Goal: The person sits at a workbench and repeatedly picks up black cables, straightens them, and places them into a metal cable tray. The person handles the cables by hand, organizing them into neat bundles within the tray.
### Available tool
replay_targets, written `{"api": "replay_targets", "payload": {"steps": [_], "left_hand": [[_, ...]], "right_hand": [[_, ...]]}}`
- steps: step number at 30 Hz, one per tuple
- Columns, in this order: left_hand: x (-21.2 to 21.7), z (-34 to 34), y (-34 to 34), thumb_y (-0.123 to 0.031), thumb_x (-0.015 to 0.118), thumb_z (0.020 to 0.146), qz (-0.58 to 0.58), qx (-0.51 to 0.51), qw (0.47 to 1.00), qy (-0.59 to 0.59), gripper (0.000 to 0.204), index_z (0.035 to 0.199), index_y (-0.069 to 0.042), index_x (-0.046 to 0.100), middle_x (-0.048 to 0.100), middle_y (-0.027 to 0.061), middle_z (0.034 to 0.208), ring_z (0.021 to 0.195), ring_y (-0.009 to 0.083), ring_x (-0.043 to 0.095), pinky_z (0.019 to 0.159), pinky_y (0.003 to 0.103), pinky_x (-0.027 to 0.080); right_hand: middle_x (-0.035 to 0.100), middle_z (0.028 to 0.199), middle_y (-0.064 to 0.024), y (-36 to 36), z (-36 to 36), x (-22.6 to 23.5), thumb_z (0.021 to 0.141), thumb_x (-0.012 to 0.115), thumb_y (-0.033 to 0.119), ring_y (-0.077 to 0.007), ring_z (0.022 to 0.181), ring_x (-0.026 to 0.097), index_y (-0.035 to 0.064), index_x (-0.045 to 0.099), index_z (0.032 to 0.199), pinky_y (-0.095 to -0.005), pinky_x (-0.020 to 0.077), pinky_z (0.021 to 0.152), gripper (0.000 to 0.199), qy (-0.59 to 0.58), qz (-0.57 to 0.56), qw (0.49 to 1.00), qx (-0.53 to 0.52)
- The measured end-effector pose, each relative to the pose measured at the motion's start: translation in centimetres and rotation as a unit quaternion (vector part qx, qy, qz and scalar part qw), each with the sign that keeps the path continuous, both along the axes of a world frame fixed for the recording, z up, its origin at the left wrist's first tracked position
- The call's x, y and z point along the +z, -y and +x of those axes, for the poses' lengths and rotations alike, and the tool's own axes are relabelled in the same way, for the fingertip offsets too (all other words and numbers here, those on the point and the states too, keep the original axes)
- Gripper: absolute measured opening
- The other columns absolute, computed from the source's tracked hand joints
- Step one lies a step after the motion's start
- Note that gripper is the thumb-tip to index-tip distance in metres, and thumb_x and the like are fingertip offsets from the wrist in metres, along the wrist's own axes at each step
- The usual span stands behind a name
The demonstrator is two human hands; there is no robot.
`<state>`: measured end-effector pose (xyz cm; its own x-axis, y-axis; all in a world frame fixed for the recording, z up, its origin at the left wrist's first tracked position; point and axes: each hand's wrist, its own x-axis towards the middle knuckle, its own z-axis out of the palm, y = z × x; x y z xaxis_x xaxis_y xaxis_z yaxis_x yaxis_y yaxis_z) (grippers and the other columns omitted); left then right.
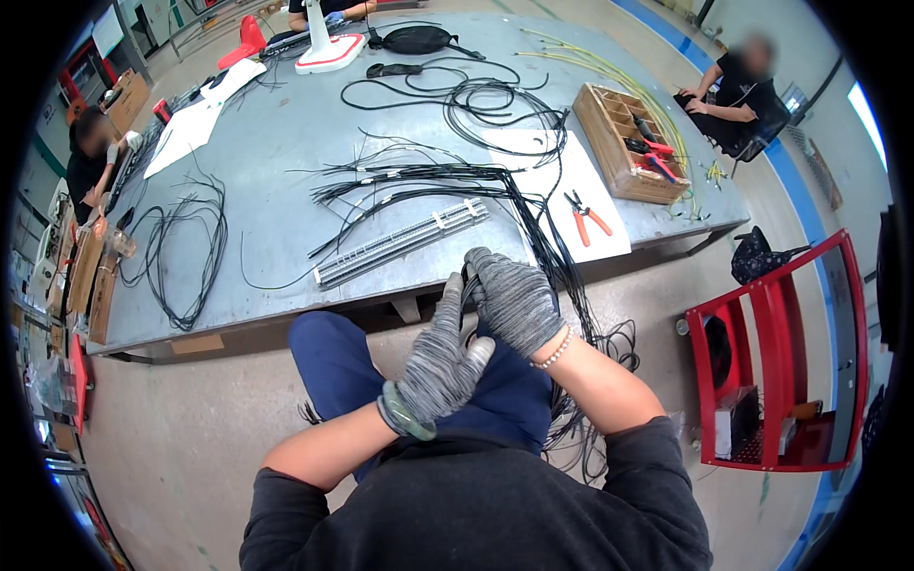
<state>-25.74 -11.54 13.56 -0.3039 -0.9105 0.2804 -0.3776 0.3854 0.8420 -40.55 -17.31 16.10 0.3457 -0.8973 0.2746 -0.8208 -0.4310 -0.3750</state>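
Both my hands wear grey knitted gloves and meet over my lap at the table's front edge. My right hand (514,300) curls its fingers around a short stretch of black cable (468,297). From the other side, my left hand (440,357) closes its fingers on the same cable, its thumb pointing right. The gloves hide most of the cable and both its ends. Just beyond them lies a grey slotted metal rail (400,246). A bundle of black cables (419,176) with white tags runs behind the rail, then bends over the table edge to the floor on my right.
Red-handled wire strippers (586,221) lie on white paper (609,190). A wooden tool box (628,181), coiled black cables (195,252) and yellow-green wires (590,62) are on the grey table (276,181). A red rack (771,362) stands right. People sit around the table.
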Motion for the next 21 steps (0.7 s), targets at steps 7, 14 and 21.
{"api": "replay_targets", "payload": {"steps": [7, 14, 21], "left_hand": [[2.0, 2.6, 3.5, -0.018, 0.053, 0.093, 0.268, -0.066, 0.939, -0.205, 0.036, 0.122, 0.001, 0.044, 0.058, 0.0101, 0.107, 0.091, 0.0123, 0.059, 0.081, 0.027, 0.050], [2.9, 1.9, 3.5, -0.021, 0.047, 0.097, 0.213, -0.083, 0.970, -0.086, 0.028, 0.115, 0.001, 0.050, 0.059, 0.0080, 0.089, 0.075, 0.0134, 0.057, 0.072, 0.029, 0.049], [1.9, 1.5, 3.6, -0.023, 0.046, 0.094, -0.005, -0.028, 0.990, 0.139, 0.030, 0.110, 0.001, 0.055, 0.062, 0.0206, 0.088, 0.082, 0.0339, 0.063, 0.075, 0.040, 0.049]], "right_hand": [[0.062, 0.078, -0.0166, -0.7, -0.9, 1.4, 0.084, 0.055, 0.011, -0.0362, 0.072, 0.062, 0.0062, 0.054, 0.105, -0.0432, 0.0497, 0.063, 0.021, -0.006, 0.093, 0.995, 0.042], [0.062, 0.077, -0.0197, -1.1, -1.0, 3.0, 0.085, 0.054, 0.012, -0.0383, 0.074, 0.062, 0.0029, 0.054, 0.108, -0.0454, 0.0490, 0.068, 0.025, -0.022, 0.123, 0.989, 0.074], [0.062, 0.073, -0.0212, 0.6, -1.9, 3.0, 0.090, 0.051, 0.019, -0.0388, 0.073, 0.062, 0.0010, 0.054, 0.104, -0.0474, 0.0488, 0.067, 0.023, -0.033, 0.137, 0.981, 0.134]]}}
